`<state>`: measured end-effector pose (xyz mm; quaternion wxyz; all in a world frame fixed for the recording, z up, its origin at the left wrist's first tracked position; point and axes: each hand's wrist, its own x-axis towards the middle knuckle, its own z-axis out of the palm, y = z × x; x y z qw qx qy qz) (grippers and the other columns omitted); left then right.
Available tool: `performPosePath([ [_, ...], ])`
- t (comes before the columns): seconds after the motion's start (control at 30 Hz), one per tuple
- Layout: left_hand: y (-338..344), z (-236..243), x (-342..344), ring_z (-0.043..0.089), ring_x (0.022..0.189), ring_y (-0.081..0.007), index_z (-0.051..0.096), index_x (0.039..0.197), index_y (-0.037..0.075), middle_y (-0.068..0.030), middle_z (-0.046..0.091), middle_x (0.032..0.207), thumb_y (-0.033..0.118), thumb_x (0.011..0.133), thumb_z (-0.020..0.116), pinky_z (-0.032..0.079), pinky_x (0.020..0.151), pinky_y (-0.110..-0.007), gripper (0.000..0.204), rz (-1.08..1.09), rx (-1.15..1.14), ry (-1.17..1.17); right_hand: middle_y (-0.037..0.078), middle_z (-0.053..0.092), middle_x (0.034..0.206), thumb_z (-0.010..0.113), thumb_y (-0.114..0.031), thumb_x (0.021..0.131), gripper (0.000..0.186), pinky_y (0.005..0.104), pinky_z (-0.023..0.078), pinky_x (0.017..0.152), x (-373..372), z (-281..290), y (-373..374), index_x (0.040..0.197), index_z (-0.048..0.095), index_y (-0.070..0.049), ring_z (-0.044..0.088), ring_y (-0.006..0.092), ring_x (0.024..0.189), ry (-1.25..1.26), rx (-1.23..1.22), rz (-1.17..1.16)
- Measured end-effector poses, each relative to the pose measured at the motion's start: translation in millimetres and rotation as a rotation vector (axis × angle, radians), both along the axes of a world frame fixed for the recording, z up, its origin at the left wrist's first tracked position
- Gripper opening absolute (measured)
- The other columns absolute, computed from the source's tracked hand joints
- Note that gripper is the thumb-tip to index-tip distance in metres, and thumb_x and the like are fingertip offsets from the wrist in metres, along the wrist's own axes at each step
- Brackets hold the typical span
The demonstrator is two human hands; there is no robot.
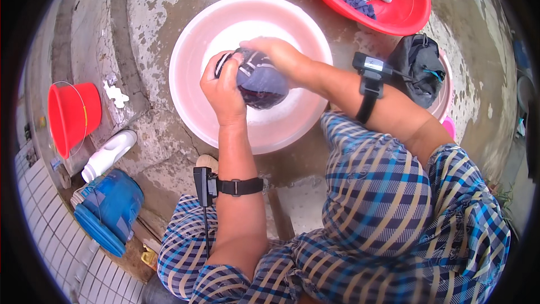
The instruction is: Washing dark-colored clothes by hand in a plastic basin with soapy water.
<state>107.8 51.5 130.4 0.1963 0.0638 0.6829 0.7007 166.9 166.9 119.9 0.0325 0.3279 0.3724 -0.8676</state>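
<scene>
Both my hands grip a bunched piece of dark wet cloth (263, 85) with white stripes, held over a wide pale pink basin (188, 98). My left hand (228, 90) has its fingers wrapped round the cloth's left side. From the upper right, my right hand (279, 59) closes over the other side, and its fingertips come near those of the left. Whitish soapy water (228, 36) shows in the basin behind the hands. The cloth's exact garment kind cannot be made out, and its underside is hidden.
At the upper right stands a red basin (415, 3) with dark and patterned clothes. Below it, a dark grey cloth item (416, 70) lies on a pink-rimmed tub (448, 84). Along the left are a red bucket (73, 115), a white bottle (111, 153) and a blue bucket (115, 197).
</scene>
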Motion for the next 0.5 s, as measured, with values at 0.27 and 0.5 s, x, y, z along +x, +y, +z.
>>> performPosePath([
  [0.27,-1.6,-4.9,0.4,0.055,0.076,-0.0139,0.064,0.086,-0.005,-0.0058,0.061,0.082,0.011,0.079,0.062,0.043,0.073,-0.026,0.017,-0.069,-0.046,0.042,0.010,0.065,0.089,0.052,-0.024,0.091,0.024,0.0333,0.050,0.071,0.2,-17.5,-0.5,0.099,0.061,-0.002,0.063,0.0180,0.076,0.016,-0.107,-0.007],
  [0.5,0.7,-20.0,2.0,0.056,0.079,-0.0139,0.064,0.090,-0.006,-0.0071,0.063,0.085,0.013,0.084,0.060,0.045,0.074,-0.027,0.020,-0.056,-0.026,0.038,0.009,0.065,0.088,0.058,-0.027,0.089,0.027,0.0312,0.051,0.068,-1.2,-28.8,4.3,0.097,0.061,-0.001,0.063,0.0164,0.077,0.041,-0.090,-0.015],
])
